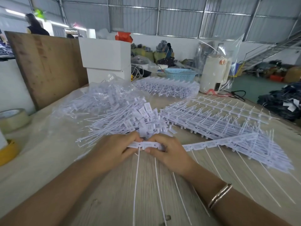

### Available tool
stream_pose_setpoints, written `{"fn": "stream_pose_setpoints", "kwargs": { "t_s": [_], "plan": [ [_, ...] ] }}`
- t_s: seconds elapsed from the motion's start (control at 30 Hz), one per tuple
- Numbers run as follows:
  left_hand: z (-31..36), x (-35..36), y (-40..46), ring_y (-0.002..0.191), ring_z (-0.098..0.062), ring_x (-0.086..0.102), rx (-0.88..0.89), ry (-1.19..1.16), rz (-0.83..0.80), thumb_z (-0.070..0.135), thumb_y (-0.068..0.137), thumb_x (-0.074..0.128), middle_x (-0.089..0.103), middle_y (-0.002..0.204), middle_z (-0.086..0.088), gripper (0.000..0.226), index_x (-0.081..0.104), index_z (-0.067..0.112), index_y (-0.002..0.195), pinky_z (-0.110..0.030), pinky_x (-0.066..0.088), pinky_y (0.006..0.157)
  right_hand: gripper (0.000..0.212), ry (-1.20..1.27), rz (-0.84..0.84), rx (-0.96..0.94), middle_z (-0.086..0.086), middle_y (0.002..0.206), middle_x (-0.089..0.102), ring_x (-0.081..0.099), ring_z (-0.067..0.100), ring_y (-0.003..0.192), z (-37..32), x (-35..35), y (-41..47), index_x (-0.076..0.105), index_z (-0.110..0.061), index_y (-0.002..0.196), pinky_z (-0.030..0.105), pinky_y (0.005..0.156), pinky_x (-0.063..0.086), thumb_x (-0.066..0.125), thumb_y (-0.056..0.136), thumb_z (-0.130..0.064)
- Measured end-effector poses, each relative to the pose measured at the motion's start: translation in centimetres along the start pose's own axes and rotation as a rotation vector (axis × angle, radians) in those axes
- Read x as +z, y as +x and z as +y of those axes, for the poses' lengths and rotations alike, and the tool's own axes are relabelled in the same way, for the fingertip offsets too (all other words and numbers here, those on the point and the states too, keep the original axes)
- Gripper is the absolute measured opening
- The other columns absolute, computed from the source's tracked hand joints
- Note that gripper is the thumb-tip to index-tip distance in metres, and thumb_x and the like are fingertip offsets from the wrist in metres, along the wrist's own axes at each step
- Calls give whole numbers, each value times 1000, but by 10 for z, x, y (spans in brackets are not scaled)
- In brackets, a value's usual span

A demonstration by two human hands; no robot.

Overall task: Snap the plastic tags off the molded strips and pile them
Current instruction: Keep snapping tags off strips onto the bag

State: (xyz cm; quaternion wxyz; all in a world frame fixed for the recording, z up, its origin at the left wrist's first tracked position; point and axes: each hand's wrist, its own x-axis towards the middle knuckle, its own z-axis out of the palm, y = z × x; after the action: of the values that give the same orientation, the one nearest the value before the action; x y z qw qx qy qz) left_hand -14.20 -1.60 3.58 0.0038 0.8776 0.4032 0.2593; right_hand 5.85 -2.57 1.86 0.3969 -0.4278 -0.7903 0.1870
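On wood-grain table (114,185) — warehouse, metal walls (179,22)

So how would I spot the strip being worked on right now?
Start at the big loose pile of tags mid-table. Just in front of it, the left hand and right hand pinch one white strip, the only strip lifted, its thin tails trailing toward the camera.

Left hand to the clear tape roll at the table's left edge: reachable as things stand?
Probably yes, but not right now. The left hand grips the molded strip together with the right hand. Bare table lies between it and the tape roll, nothing blocking; it must let go first.
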Motion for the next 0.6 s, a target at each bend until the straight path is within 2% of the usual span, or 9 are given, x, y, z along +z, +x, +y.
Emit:
{"fn": "stream_pose_setpoints", "kwargs": {
  "t_s": [0.07, 0.13, 0.17, 0.23, 0.27, 0.37, 0.43, 0.5, 0.6],
  "plan": [
    [-4, 4, 0, 57, 9, 49, -8, -105, -51, 28, 92, 56, 52, 64, 35, 9, 51, 35, 90, -14, 28, 48, 10, -52, 7, -54, -12, 69, 53, 47, 0, 62, -1, -3, -1, 68, -16, 88, 14, 58, 31, 68, 83, -25],
    [-3, 6, -1, 62, 6, 55, -20, -275, -119, 27, 94, 53, 60, 72, 29, 12, 48, 35, 88, -13, 33, 53, 13, -106, 7, -93, -14, 71, 53, 47, -3, 63, -1, -6, -3, 69, -13, 89, 15, 60, 31, 68, 83, -24],
    [-1, 7, -1, 65, 2, 60, -32, -417, -152, 27, 94, 51, 66, 77, 21, 4, 51, 27, 90, -17, 41, 57, 11, -133, 2, -110, -13, 73, 54, 47, -4, 65, -2, -8, -3, 69, -13, 89, 18, 63, 34, 69, 83, -22],
    [2, 8, -2, 64, -13, 66, -52, -625, -192, 31, 93, 44, 73, 80, 3, 25, 53, 7, 93, -24, 49, 59, 8, -209, 8, -154, -13, 76, 56, 49, -2, 69, -5, -11, -2, 69, -15, 88, 30, 69, 39, 69, 84, -21],
    [3, 7, -2, 62, -17, 66, -55, -659, -204, 32, 92, 43, 73, 79, 2, 30, 54, 4, 92, -26, 49, 59, 9, -224, 39, -175, -15, 76, 56, 48, -3, 69, -6, -15, -1, 70, -15, 87, 31, 69, 40, 69, 83, -22],
    [-1, 5, -2, 70, -11, 65, -32, -613, -176, 28, 96, 48, 68, 84, 13, 20, 62, 14, 91, -25, 50, 68, 10, -82, 123, -91, -16, 72, 54, 48, 2, 61, -4, -35, -1, 69, -17, 89, 21, 60, 36, 67, 84, -26],
    [-4, 5, -4, 79, -11, 64, -41, -565, -202, 24, 95, 51, 67, 92, 17, 8, 59, 26, 95, -32, 51, 76, 4, -37, 51, 12, -12, 69, 55, 47, 4, 60, 3, -46, -4, 65, -26, 88, 25, 58, 36, 67, 86, -28],
    [-2, 7, -5, 85, -18, 61, -3, -472, -237, 22, 94, 54, 64, 99, 13, 16, 56, 36, 101, -40, 49, 81, 8, -128, -25, 29, -9, 73, 58, 49, 5, 62, 8, -46, -7, 62, -27, 91, 27, 60, 38, 66, 85, -31],
    [3, 5, -4, 105, -9, 54, 76, -445, -278, 21, 86, 53, 56, 113, 14, 31, 52, 36, 113, -34, 44, 91, 21, -134, -83, 26, -15, 73, 55, 49, 3, 64, 6, -35, -8, 53, -31, 98, 20, 59, 38, 67, 84, -35]
  ]
}}
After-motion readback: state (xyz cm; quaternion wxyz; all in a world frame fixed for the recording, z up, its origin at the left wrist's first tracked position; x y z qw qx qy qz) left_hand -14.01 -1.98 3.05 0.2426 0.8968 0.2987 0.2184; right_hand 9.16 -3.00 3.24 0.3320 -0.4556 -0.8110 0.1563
